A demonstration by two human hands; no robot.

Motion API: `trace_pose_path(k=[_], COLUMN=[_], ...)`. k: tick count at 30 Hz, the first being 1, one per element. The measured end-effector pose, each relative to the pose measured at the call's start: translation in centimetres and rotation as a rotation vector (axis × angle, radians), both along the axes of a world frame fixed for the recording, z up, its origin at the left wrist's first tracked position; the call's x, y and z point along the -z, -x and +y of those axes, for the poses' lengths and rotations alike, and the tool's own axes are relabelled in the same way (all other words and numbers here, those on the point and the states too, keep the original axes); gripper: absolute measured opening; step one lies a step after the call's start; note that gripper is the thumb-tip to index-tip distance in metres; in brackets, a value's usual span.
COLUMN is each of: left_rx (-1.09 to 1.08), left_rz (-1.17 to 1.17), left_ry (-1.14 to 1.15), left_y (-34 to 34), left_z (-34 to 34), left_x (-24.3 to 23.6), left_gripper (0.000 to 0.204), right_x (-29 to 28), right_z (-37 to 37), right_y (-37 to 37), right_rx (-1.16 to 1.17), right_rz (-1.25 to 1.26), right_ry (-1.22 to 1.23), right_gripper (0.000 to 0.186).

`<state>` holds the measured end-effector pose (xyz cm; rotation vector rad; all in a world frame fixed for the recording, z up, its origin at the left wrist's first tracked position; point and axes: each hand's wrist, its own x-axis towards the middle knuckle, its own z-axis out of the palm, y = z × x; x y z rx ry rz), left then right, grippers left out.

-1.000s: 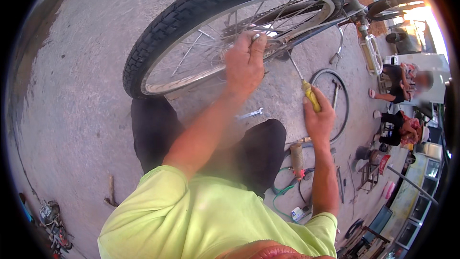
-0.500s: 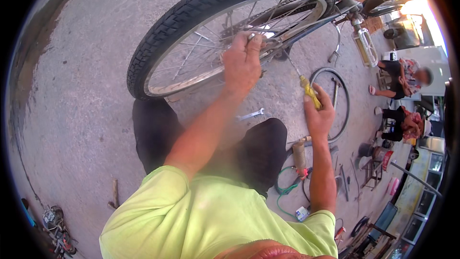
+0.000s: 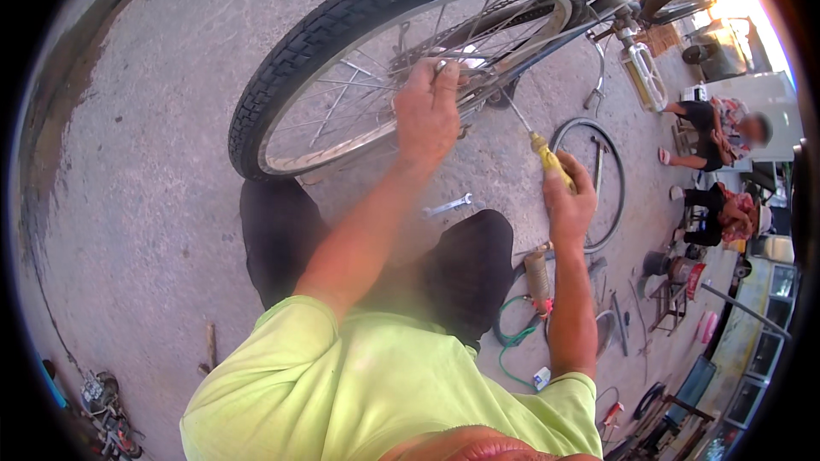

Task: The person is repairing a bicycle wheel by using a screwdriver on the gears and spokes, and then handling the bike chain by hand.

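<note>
A bicycle lies before me with its rear wheel's black tyre (image 3: pixel 282 68) closest. My left hand (image 3: pixel 429 119) is closed at the wheel's hub, thumb and fingers pinched about a small metal part there; its kind is hidden by the fingers. In my right hand (image 3: pixel 571 209) is a screwdriver (image 3: pixel 547 156) with a yellow handle, held by the handle's lower end. Its thin shaft slants up and left to the frame beside the hub, where I cannot tell whether the tip touches. A pedal (image 3: pixel 642 77) sticks out farther right.
On the concrete, a wrench (image 3: pixel 448 206) lies between my knees and the wheel. A loose black tube or tyre (image 3: pixel 621 196) curves behind my right hand. Near my right forearm are a cylindrical tool (image 3: pixel 537 277) and a green cord (image 3: pixel 516 339). Two people (image 3: pixel 722 132) sit at far right.
The view has shifted slightly. Both hands keep their places, and the screwdriver stays in my right hand at nearly the same slant.
</note>
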<state>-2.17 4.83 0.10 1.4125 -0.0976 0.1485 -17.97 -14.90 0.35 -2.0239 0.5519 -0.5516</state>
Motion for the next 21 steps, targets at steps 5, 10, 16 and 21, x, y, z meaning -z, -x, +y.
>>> trace_pose_path(k=[5,10,16,21], left_rx=[-0.018,-0.01,0.008,0.005], left_rz=[0.006,0.011,-0.007,-0.018], left_ry=[-0.02,-0.067,-0.016,-0.026], left_y=[0.0,0.1,-0.2,-0.2], left_z=[0.1,0.3,0.2,-0.1], left_x=[0.1,-0.3,0.3,0.6], left_gripper=[0.028,0.028,0.028,0.029], right_x=[-0.9,-1.5,-0.9,0.3], right_z=[-1.9,1.5,0.0,0.7], right_y=[0.7,0.4,0.3,0.2], right_rx=[-0.114,-0.143,-0.001,-0.02], right_rz=[0.145,-0.052,0.035,0.037], right_ry=[-0.906,0.609,-0.635,-0.268], right_gripper=[0.034,0.033,0.031,0.032])
